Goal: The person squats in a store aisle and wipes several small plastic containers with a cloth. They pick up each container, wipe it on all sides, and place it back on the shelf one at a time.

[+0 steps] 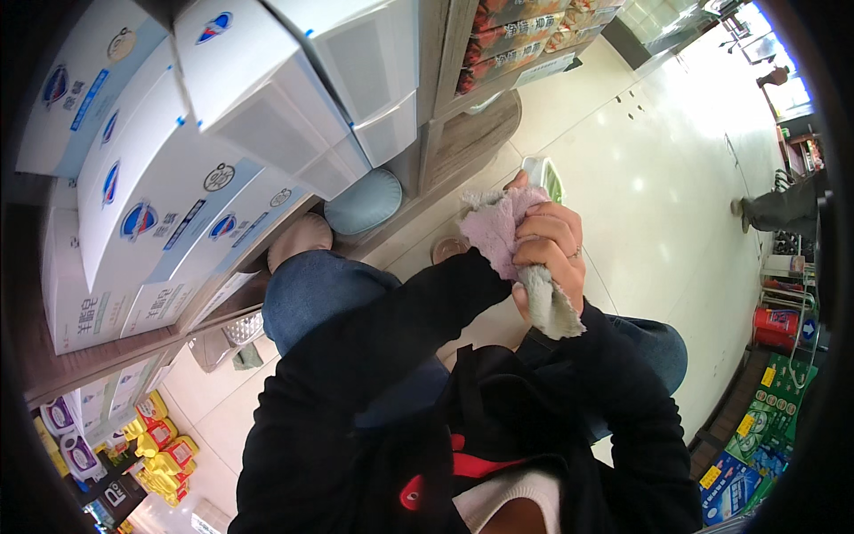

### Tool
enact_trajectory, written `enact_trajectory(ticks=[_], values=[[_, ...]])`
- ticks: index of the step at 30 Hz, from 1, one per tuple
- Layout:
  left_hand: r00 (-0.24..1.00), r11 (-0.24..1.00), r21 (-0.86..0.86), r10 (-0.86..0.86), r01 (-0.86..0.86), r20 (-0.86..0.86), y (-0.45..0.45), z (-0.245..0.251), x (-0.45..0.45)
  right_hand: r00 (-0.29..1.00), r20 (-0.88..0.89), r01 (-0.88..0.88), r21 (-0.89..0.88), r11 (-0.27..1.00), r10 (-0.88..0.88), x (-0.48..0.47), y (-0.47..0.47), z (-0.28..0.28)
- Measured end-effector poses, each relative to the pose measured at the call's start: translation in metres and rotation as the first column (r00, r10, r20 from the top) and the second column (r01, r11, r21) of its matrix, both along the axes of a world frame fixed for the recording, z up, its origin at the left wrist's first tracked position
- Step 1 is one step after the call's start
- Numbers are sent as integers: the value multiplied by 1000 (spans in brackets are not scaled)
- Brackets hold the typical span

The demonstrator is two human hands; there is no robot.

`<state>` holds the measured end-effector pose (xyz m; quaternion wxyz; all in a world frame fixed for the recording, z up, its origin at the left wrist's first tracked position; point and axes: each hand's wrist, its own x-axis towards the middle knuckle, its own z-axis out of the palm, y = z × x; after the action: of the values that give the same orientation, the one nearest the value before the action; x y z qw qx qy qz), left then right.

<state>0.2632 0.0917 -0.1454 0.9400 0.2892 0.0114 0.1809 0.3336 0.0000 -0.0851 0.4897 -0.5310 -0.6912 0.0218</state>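
Note:
My right hand (550,250) is closed around a pink and grey-green cloth (490,227), one end of which hangs out below the palm. The pink part covers most of my left hand (517,180). Only a fingertip of it shows above the cloth, so its grip is hidden. Just beyond that fingertip is a white and green item (547,179), partly behind the cloth. I cannot tell whether my left hand holds it or it lies on the floor.
Shelves on the left carry white boxes (143,220) and clear-fronted boxes (287,127). Under them are a blue-grey rounded item (365,200) and a beige one (300,240). Yellow bottles (167,454) stand lower left. Pale tiled floor (634,220) spreads right, where a person's leg (780,207) shows.

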Motion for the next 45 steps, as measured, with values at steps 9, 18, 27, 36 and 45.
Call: enact_trajectory(ticks=[9,18,27,36,45], values=[[992,894,440,117,-86,-43,-26,17,-20,876,171,-382,-323,866,451,27,-18,63],[986,1000,14,-12,14,-163,-32,35,10,911,412,64,-104,992,-15,72,-13,60],[962,792,-555,-265,255,64,-22,53,-4,942,240,273,-134,953,-236,93,-14,43],[956,940,-339,-55,-48,-289,-17,43,-8,1000,2,13,-284,959,-13,33,-34,2],[932,906,-413,-224,90,-286,-22,46,-12,944,172,-261,-136,956,282,44,-46,5]])
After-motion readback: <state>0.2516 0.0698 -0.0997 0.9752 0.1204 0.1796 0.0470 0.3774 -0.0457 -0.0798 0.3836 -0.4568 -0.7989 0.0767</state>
